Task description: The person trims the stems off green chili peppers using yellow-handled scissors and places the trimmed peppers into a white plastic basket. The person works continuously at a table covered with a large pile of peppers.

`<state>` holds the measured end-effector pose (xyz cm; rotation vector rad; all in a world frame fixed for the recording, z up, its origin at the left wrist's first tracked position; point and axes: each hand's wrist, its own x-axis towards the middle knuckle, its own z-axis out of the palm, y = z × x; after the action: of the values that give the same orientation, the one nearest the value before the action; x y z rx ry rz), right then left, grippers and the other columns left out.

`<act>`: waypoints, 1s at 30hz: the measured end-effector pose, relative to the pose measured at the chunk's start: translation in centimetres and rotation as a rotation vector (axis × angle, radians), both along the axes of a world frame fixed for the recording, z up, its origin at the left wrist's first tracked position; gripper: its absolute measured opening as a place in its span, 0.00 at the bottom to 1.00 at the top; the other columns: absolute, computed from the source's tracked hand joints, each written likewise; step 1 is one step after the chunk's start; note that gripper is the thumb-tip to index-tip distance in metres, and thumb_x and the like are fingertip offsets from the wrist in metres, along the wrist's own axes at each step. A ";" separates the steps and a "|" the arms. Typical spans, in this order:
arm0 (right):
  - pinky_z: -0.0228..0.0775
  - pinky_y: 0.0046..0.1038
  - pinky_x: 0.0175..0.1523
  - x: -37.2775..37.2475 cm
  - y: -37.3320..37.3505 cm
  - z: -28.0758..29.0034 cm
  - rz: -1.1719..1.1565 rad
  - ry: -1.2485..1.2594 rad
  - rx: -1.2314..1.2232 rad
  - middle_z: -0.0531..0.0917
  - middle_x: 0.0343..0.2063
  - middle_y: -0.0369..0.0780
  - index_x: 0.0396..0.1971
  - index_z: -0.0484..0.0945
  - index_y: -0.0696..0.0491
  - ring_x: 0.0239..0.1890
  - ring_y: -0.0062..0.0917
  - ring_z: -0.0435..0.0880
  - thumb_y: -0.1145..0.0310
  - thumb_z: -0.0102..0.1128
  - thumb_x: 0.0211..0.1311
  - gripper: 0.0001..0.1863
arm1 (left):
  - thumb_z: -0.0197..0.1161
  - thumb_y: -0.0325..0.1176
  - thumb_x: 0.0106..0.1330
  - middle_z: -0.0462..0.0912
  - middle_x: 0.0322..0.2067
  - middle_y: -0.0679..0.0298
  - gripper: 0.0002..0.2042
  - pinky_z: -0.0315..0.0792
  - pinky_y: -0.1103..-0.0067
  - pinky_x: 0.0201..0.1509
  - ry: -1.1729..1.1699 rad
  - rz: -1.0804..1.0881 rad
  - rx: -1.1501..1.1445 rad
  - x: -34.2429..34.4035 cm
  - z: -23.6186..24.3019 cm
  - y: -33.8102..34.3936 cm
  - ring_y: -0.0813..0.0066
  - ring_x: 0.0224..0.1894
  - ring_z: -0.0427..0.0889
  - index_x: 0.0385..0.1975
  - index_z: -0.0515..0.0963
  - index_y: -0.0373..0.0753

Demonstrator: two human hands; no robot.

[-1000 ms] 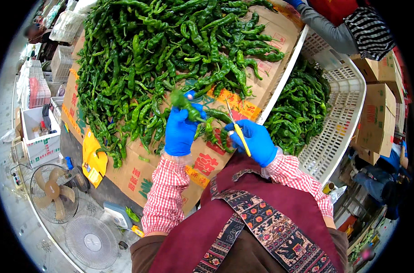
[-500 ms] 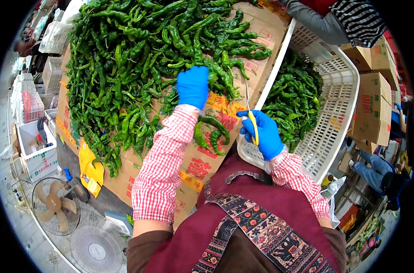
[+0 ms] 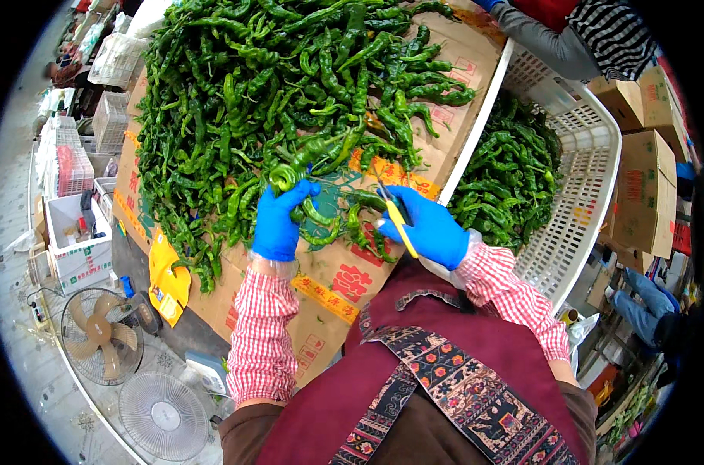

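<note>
My left hand [image 3: 278,226], in a blue glove, is closed on a few long green peppers [image 3: 290,174]. One curls above the fingers, and another hangs out beside the thumb. My right hand [image 3: 432,230], also blue-gloved, grips yellow-handled scissors [image 3: 401,227], their blades pointing up and away from me over the cardboard. A big heap of wrinkled green peppers [image 3: 236,101] covers flattened cardboard [image 3: 336,267] in front of me. Several loose peppers lie between my two hands.
At the right stands a white slotted crate [image 3: 576,194] partly filled with green peppers. A yellow packet [image 3: 168,279] lies at the cardboard's left edge. Two fans [image 3: 99,329] stand lower left. Cardboard boxes [image 3: 642,190] are stacked far right. Another person's grey sleeve [image 3: 538,35] reaches in at the top.
My left hand has come back from the heap toward me and leftward, now with peppers in it. My right hand has shifted slightly and the scissors have tilted left.
</note>
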<state>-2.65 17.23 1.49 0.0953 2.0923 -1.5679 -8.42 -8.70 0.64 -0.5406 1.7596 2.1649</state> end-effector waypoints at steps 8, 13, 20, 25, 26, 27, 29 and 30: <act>0.76 0.27 0.44 0.8 0.6 -2.2 -0.162 0.139 -0.098 0.85 0.38 0.43 0.54 0.76 0.55 0.39 0.25 0.84 0.54 0.69 0.59 0.27 | 0.65 0.29 0.62 0.83 0.37 0.62 0.14 0.77 0.77 0.41 -0.053 -0.192 0.051 2.7 0.1 3.2 0.73 0.37 0.83 0.46 0.77 0.33; 0.68 0.17 0.28 1.3 5.1 1.9 -0.602 0.025 -0.278 0.81 0.28 0.35 0.50 0.79 0.55 0.26 0.14 0.77 0.67 0.62 0.66 0.15 | 0.69 0.31 0.56 0.83 0.36 0.65 0.16 0.75 0.78 0.42 -0.092 -0.364 0.035 3.5 -1.4 9.0 0.76 0.37 0.82 0.43 0.79 0.34; 0.67 0.17 0.28 1.7 9.1 3.7 -0.784 0.109 -0.271 0.80 0.28 0.33 0.52 0.77 0.56 0.27 0.13 0.76 0.68 0.60 0.67 0.15 | 0.71 0.34 0.54 0.78 0.52 0.51 0.36 0.70 0.69 0.60 0.433 -0.791 -0.170 4.5 -4.6 19.7 0.60 0.55 0.78 0.65 0.64 0.36; 0.69 0.18 0.29 2.6 9.5 1.4 -0.801 0.033 -0.252 0.81 0.30 0.34 0.52 0.77 0.56 0.28 0.14 0.77 0.68 0.60 0.67 0.16 | 0.59 0.22 0.56 0.81 0.43 0.55 0.20 0.75 0.65 0.47 1.078 -0.591 -0.933 -7.3 -6.9 18.1 0.53 0.42 0.80 0.51 0.79 0.43; 0.69 0.18 0.29 2.8 9.4 0.8 -0.798 0.015 -0.252 0.81 0.30 0.34 0.52 0.77 0.56 0.29 0.14 0.77 0.68 0.60 0.67 0.16 | 0.56 0.21 0.56 0.82 0.43 0.56 0.21 0.75 0.65 0.45 1.172 -0.683 -1.092 -9.8 -7.0 17.2 0.53 0.41 0.80 0.50 0.80 0.45; 0.70 0.18 0.30 3.1 9.4 0.3 -0.796 0.003 -0.292 0.81 0.33 0.34 0.52 0.77 0.55 0.30 0.14 0.77 0.68 0.60 0.67 0.16 | 0.55 0.22 0.57 0.81 0.45 0.56 0.21 0.75 0.65 0.45 1.208 -0.778 -1.206 -11.8 -7.2 17.0 0.54 0.43 0.80 0.50 0.80 0.48; 0.70 0.18 0.31 3.1 9.1 -0.4 -0.783 -0.025 -0.316 0.81 0.34 0.34 0.53 0.76 0.56 0.30 0.14 0.77 0.68 0.61 0.66 0.16 | 0.55 0.25 0.60 0.77 0.54 0.55 0.20 0.73 0.64 0.52 1.254 -0.932 -1.449 -14.6 -8.7 16.3 0.54 0.50 0.78 0.50 0.80 0.52; 0.70 0.18 0.31 3.1 9.0 -0.5 -0.781 -0.031 -0.316 0.81 0.34 0.34 0.53 0.76 0.56 0.30 0.14 0.77 0.68 0.61 0.66 0.17 | 0.55 0.26 0.61 0.75 0.57 0.54 0.19 0.71 0.63 0.55 1.262 -1.014 -1.511 -15.6 -9.6 16.2 0.54 0.53 0.77 0.50 0.80 0.53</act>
<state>0.43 26.20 1.02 0.9036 1.8409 -2.2882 -23.99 7.47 -8.96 1.4925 2.8806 -0.0070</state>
